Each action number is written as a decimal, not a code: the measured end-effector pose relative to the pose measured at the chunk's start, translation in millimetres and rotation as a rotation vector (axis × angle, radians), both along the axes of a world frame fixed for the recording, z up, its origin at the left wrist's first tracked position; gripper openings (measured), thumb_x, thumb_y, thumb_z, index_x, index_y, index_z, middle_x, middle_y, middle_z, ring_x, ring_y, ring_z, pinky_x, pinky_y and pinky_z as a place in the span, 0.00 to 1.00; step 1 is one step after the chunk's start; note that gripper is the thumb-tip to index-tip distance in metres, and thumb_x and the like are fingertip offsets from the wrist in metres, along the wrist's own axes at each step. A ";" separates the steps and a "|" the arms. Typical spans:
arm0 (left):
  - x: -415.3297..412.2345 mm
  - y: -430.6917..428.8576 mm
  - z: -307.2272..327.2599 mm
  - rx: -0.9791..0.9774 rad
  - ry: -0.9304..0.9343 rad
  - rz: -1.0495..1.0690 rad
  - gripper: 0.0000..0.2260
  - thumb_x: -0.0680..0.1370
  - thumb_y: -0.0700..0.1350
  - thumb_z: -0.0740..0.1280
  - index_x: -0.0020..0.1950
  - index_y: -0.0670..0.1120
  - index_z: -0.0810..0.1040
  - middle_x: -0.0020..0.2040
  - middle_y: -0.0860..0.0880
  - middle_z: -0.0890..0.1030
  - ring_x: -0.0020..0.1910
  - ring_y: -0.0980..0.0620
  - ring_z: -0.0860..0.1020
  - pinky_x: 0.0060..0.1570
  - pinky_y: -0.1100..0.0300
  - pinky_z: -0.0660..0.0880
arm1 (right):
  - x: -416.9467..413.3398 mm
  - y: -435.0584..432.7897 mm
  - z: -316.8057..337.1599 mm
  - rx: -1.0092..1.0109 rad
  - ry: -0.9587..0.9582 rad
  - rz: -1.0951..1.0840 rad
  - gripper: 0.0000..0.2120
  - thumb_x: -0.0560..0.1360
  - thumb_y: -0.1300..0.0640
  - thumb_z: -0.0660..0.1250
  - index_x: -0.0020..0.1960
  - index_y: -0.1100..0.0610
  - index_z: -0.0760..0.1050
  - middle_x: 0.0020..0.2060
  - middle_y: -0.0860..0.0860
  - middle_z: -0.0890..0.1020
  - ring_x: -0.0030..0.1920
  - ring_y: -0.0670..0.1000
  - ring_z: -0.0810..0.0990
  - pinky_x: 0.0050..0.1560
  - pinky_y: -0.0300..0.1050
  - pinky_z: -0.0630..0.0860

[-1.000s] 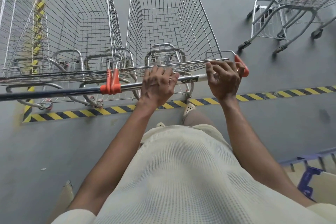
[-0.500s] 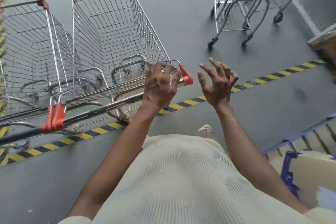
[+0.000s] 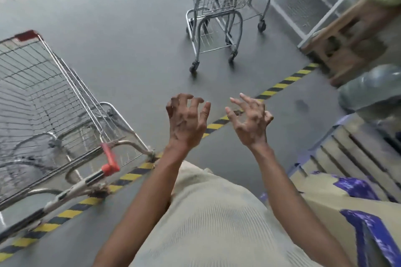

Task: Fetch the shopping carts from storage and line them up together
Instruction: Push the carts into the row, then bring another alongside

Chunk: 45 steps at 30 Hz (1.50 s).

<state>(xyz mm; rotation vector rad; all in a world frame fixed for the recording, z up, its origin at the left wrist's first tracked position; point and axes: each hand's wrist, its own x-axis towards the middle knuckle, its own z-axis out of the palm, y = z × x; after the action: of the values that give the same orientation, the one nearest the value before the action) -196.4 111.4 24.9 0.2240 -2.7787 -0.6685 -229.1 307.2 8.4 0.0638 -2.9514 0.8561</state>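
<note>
We hold both hands up in front of us over the dark grey floor (image 3: 130, 34), and neither touches anything. Our left hand (image 3: 187, 120) has its grip apart, fingers spread and curled like a claw, empty. Our right hand (image 3: 250, 120) is just beside it, its grip likewise apart and empty.

We take the yellow-and-black striped floor tape (image 3: 282, 83) as our landmark; it runs diagonally under both hands. On the near-left part of that tape stands a silver wire shopping cart with red plastic corner caps (image 3: 43, 97), its grey handle bar with a red end cap (image 3: 91, 178) lying just over the stripe. That handle is well below and to the left of our left hand, clear of the grip.

Beyond the tape, straight ahead of our hands, stands a second silver wire shopping cart on castor wheels (image 3: 223, 6), well apart from both grips.

On the right end of the tape sits a brown wooden pallet (image 3: 347, 34). Nearer us on that side lies flattened tan cardboard with purple tape (image 3: 347, 193).
</note>
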 end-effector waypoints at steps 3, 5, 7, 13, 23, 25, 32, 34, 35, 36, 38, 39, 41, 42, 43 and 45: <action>-40.2 15.1 -3.6 0.035 -0.040 -0.012 0.17 0.82 0.58 0.58 0.56 0.51 0.82 0.57 0.47 0.78 0.64 0.46 0.69 0.65 0.48 0.61 | -24.6 16.4 -6.3 -0.014 -0.055 0.000 0.25 0.74 0.29 0.58 0.65 0.37 0.78 0.73 0.42 0.73 0.73 0.47 0.65 0.68 0.57 0.57; -69.9 22.7 -6.9 0.088 -0.069 -0.008 0.18 0.83 0.59 0.57 0.56 0.51 0.82 0.57 0.47 0.78 0.64 0.46 0.68 0.64 0.49 0.61 | -49.3 24.9 -11.9 -0.015 -0.072 0.000 0.25 0.73 0.28 0.58 0.65 0.36 0.78 0.73 0.43 0.72 0.73 0.47 0.63 0.68 0.58 0.57; -104.0 31.0 -12.6 0.119 -0.098 -0.004 0.21 0.83 0.60 0.54 0.57 0.50 0.82 0.57 0.47 0.78 0.64 0.46 0.67 0.64 0.49 0.61 | -78.6 33.4 -16.4 -0.008 -0.073 -0.005 0.26 0.73 0.28 0.59 0.65 0.36 0.78 0.74 0.43 0.72 0.73 0.47 0.63 0.68 0.59 0.58; -246.1 63.5 -24.3 0.194 -0.143 -0.079 0.22 0.82 0.62 0.53 0.59 0.51 0.81 0.58 0.47 0.77 0.67 0.45 0.66 0.67 0.48 0.60 | -211.5 63.5 -21.3 0.010 -0.055 -0.016 0.29 0.72 0.26 0.57 0.66 0.38 0.78 0.74 0.44 0.72 0.73 0.49 0.64 0.66 0.57 0.57; -466.5 86.2 14.1 0.139 -0.092 -0.170 0.19 0.84 0.61 0.53 0.59 0.53 0.79 0.56 0.50 0.78 0.65 0.47 0.68 0.66 0.50 0.59 | -418.1 90.6 11.4 0.025 0.034 -0.077 0.24 0.74 0.29 0.61 0.65 0.37 0.77 0.72 0.42 0.74 0.71 0.48 0.66 0.66 0.60 0.63; -493.2 93.9 11.1 0.112 -0.079 -0.172 0.19 0.84 0.60 0.53 0.59 0.53 0.80 0.55 0.51 0.78 0.64 0.48 0.69 0.68 0.50 0.58 | -447.7 98.2 10.5 0.011 0.044 -0.080 0.22 0.75 0.31 0.63 0.64 0.38 0.78 0.71 0.41 0.75 0.71 0.48 0.68 0.66 0.59 0.63; -630.6 101.5 5.1 0.068 -0.061 -0.001 0.22 0.83 0.62 0.53 0.67 0.55 0.79 0.69 0.51 0.76 0.70 0.49 0.69 0.72 0.49 0.60 | -570.2 122.1 2.0 -0.120 0.008 0.035 0.19 0.75 0.36 0.67 0.62 0.42 0.80 0.67 0.42 0.78 0.69 0.47 0.69 0.66 0.57 0.64; -673.3 98.4 3.0 0.091 -0.152 0.040 0.22 0.83 0.63 0.53 0.71 0.58 0.76 0.74 0.50 0.73 0.73 0.48 0.67 0.74 0.49 0.58 | -610.2 128.1 1.8 -0.152 0.018 0.114 0.19 0.76 0.37 0.67 0.63 0.44 0.80 0.67 0.44 0.78 0.69 0.48 0.70 0.64 0.56 0.66; -689.8 97.9 -0.3 0.104 -0.217 0.053 0.22 0.83 0.63 0.53 0.72 0.58 0.75 0.74 0.50 0.73 0.73 0.48 0.68 0.73 0.49 0.58 | -630.9 130.1 1.7 -0.164 0.026 0.141 0.20 0.76 0.37 0.67 0.63 0.45 0.80 0.67 0.45 0.78 0.68 0.49 0.70 0.64 0.55 0.67; -701.6 98.2 -4.0 0.097 -0.286 0.067 0.22 0.83 0.63 0.53 0.71 0.58 0.75 0.72 0.49 0.75 0.71 0.47 0.70 0.71 0.49 0.59 | -651.3 131.5 1.0 -0.166 0.031 0.162 0.21 0.76 0.37 0.67 0.64 0.46 0.80 0.68 0.46 0.78 0.68 0.50 0.70 0.63 0.53 0.66; -713.7 100.1 -10.7 0.033 -0.378 0.142 0.20 0.83 0.62 0.54 0.60 0.54 0.80 0.60 0.48 0.81 0.62 0.45 0.74 0.63 0.49 0.62 | -686.3 132.3 -3.1 -0.131 0.057 0.197 0.24 0.76 0.37 0.67 0.68 0.48 0.77 0.71 0.49 0.76 0.70 0.51 0.70 0.64 0.47 0.62; -717.5 100.8 -11.3 0.013 -0.386 0.196 0.19 0.83 0.62 0.54 0.51 0.53 0.80 0.51 0.48 0.81 0.56 0.45 0.75 0.61 0.49 0.63 | -700.8 131.7 -6.1 -0.106 0.074 0.212 0.26 0.76 0.38 0.68 0.70 0.49 0.76 0.72 0.50 0.74 0.71 0.52 0.70 0.65 0.45 0.60; -718.5 100.7 -10.7 0.028 -0.379 0.279 0.18 0.83 0.60 0.55 0.39 0.53 0.72 0.40 0.50 0.76 0.46 0.47 0.73 0.59 0.48 0.65 | -722.1 131.5 -14.4 -0.067 0.094 0.260 0.29 0.77 0.39 0.69 0.74 0.51 0.73 0.74 0.51 0.72 0.75 0.53 0.67 0.69 0.42 0.56; -718.0 99.9 -10.7 0.031 -0.360 0.298 0.19 0.83 0.58 0.55 0.35 0.52 0.68 0.38 0.51 0.74 0.43 0.48 0.71 0.58 0.47 0.66 | -729.2 132.0 -19.0 -0.049 0.099 0.286 0.30 0.77 0.38 0.69 0.74 0.51 0.72 0.75 0.51 0.71 0.77 0.54 0.66 0.72 0.41 0.53; -716.5 99.3 -9.1 0.022 -0.348 0.306 0.20 0.83 0.57 0.56 0.32 0.52 0.64 0.36 0.52 0.73 0.41 0.49 0.70 0.57 0.48 0.67 | -733.7 131.7 -22.4 -0.021 0.103 0.313 0.30 0.77 0.37 0.68 0.74 0.51 0.72 0.74 0.51 0.72 0.78 0.54 0.64 0.75 0.44 0.52; -705.9 98.5 -6.0 0.020 -0.351 0.316 0.21 0.83 0.56 0.57 0.31 0.52 0.64 0.33 0.54 0.70 0.39 0.50 0.69 0.56 0.49 0.66 | -739.9 128.4 -25.7 0.056 0.103 0.374 0.30 0.77 0.32 0.65 0.71 0.50 0.75 0.71 0.50 0.75 0.77 0.55 0.65 0.77 0.55 0.54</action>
<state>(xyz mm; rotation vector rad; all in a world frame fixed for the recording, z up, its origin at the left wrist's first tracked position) -902.3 209.9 18.9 0.8372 -2.9589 -0.6248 -969.1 435.5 -17.3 0.6591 -2.9081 0.7755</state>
